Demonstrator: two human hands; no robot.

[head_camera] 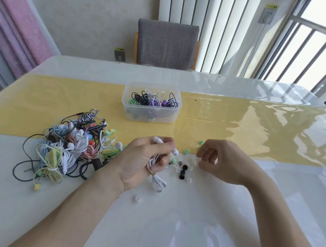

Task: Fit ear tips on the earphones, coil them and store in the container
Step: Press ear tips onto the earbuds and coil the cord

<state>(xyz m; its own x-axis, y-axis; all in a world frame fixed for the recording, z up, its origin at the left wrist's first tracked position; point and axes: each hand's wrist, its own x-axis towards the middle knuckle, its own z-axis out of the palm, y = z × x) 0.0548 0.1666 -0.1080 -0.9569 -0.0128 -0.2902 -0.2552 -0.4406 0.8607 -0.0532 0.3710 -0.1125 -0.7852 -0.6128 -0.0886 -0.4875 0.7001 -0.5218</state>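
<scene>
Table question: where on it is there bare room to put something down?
Bare patches: the white table right of the right hand, and the yellow runner strip right of the clear plastic container. Crowded: the tangled pile of coloured earphones at left, and the scattered small ear tips between the hands.

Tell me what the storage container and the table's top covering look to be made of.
Container: seemingly translucent plastic with a frosted finish, since the coiled earphones show hazily through its walls. Table covering: probably clear glossy vinyl; it mirrors the window bars and ripples slightly.
</scene>
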